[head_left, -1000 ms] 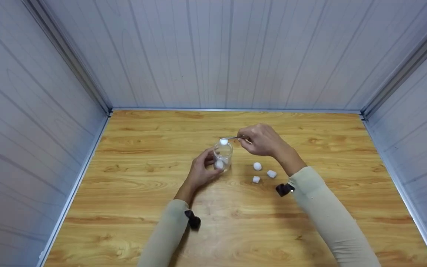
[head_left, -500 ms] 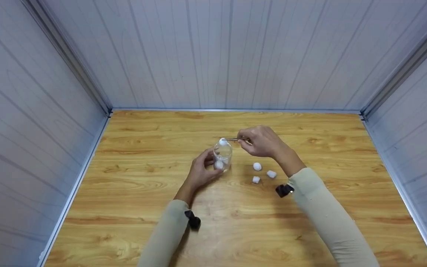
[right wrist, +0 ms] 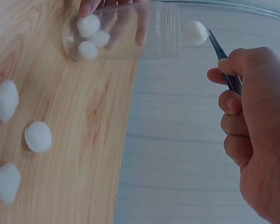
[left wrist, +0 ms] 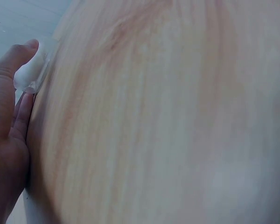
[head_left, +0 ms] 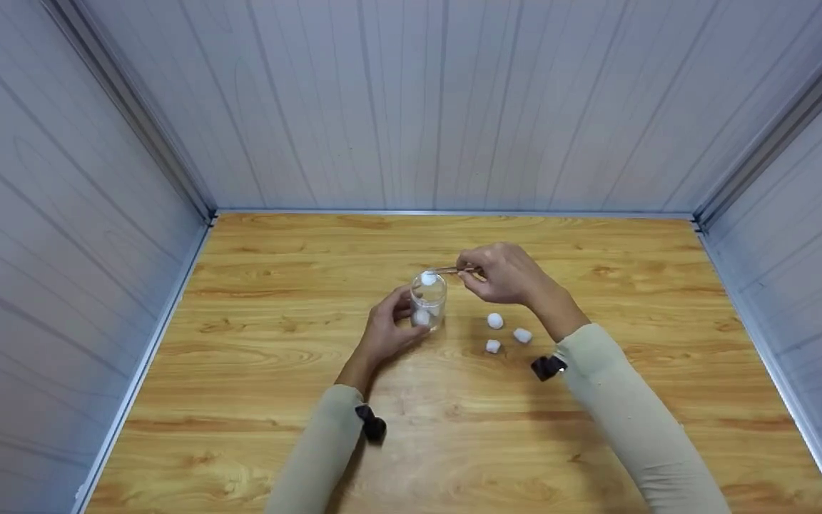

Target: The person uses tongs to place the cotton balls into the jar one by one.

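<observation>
My left hand (head_left: pixel 387 327) grips a clear jar (head_left: pixel 434 303) low on its side, thumb in front. In the right wrist view the jar (right wrist: pixel 130 32) shows its threaded mouth, and a few cotton balls (right wrist: pixel 88 25) lie at its bottom. My right hand (head_left: pixel 502 273) pinches a pair of tweezers (right wrist: pixel 219 51). At the tweezers' tips hangs a cotton ball (right wrist: pixel 196 33), just outside the jar's mouth in the right wrist view. From the head, that same ball (head_left: pixel 429 278) overlaps the jar's rim. In the left wrist view, the left thumb (left wrist: pixel 21 53) presses the jar's wall.
Three more cotton balls (head_left: pixel 495 321) lie on the wooden table (head_left: pixel 275 343), right of the jar and below the right hand. Pale panel walls (head_left: pixel 411 107) stand behind and on both sides. A black wrist camera (head_left: pixel 548 367) is strapped to each sleeve.
The tweezers and their cotton ball have shifted slightly left and come down toward the jar's mouth. The left hand and jar stay where they were, as do the loose balls.
</observation>
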A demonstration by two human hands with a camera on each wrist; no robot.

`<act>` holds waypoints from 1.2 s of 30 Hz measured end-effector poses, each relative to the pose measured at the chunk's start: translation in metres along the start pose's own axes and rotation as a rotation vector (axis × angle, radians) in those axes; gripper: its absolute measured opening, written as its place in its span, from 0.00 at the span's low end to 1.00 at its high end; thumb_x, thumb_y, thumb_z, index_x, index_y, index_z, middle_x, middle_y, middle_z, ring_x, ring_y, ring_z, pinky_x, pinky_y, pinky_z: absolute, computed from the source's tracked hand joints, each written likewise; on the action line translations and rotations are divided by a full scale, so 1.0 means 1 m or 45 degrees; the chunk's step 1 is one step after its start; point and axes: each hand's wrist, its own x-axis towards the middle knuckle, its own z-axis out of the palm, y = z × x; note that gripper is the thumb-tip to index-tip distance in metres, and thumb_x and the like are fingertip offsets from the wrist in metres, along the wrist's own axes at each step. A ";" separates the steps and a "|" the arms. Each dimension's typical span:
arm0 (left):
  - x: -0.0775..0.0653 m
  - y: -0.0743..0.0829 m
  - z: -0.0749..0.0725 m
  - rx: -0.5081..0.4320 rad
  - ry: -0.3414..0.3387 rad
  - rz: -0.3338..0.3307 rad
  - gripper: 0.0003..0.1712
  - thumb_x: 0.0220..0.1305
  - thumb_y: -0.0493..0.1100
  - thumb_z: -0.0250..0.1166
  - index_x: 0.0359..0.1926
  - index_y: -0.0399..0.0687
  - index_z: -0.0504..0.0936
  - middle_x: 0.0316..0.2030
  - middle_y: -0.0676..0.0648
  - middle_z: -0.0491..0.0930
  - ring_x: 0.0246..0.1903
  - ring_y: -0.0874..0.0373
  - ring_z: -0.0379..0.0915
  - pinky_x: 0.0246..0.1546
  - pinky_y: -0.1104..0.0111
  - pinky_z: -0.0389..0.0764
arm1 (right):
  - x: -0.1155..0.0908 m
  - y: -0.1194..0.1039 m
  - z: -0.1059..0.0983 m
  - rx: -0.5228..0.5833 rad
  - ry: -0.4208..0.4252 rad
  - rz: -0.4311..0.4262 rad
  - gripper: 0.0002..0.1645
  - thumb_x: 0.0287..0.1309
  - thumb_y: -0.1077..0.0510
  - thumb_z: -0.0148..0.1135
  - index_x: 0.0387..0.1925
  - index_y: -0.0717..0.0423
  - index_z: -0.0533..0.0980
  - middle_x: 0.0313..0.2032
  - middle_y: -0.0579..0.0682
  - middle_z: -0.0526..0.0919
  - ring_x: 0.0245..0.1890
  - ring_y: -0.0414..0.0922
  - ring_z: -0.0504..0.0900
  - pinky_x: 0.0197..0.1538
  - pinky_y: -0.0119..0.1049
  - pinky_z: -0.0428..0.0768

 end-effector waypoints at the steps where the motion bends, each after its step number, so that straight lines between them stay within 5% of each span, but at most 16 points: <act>1: 0.000 0.000 0.000 -0.002 0.000 0.000 0.44 0.59 0.29 0.83 0.75 0.35 0.77 0.65 0.32 0.86 0.66 0.36 0.85 0.71 0.57 0.91 | 0.000 0.000 0.000 0.001 -0.001 0.000 0.09 0.75 0.58 0.66 0.43 0.59 0.88 0.38 0.57 0.97 0.34 0.54 0.95 0.35 0.53 0.93; 11: -0.001 -0.001 0.000 -0.008 0.015 0.017 0.44 0.57 0.29 0.84 0.74 0.34 0.77 0.64 0.30 0.86 0.64 0.34 0.85 0.70 0.56 0.91 | 0.001 0.000 0.000 0.009 -0.006 -0.013 0.09 0.74 0.58 0.66 0.44 0.60 0.88 0.39 0.58 0.97 0.35 0.55 0.96 0.37 0.55 0.94; 19: 0.000 0.000 -0.002 0.014 -0.004 0.008 0.45 0.60 0.30 0.84 0.77 0.37 0.76 0.65 0.31 0.85 0.65 0.34 0.85 0.71 0.54 0.91 | 0.001 0.000 0.004 -0.031 -0.001 -0.028 0.08 0.74 0.59 0.67 0.40 0.59 0.88 0.34 0.56 0.95 0.23 0.50 0.84 0.27 0.47 0.83; 29: -0.001 0.000 -0.001 -0.004 -0.002 0.022 0.46 0.57 0.28 0.84 0.76 0.35 0.76 0.67 0.31 0.85 0.66 0.35 0.85 0.71 0.55 0.91 | 0.001 -0.003 0.003 -0.003 -0.051 0.032 0.10 0.76 0.58 0.66 0.46 0.61 0.88 0.40 0.59 0.96 0.35 0.56 0.95 0.39 0.56 0.94; 36: 0.000 0.001 0.000 -0.004 0.004 0.000 0.47 0.57 0.27 0.84 0.77 0.37 0.76 0.66 0.31 0.85 0.65 0.36 0.85 0.71 0.53 0.91 | -0.001 0.000 0.003 -0.006 -0.044 0.018 0.10 0.75 0.58 0.67 0.46 0.61 0.88 0.40 0.58 0.96 0.34 0.55 0.95 0.37 0.55 0.94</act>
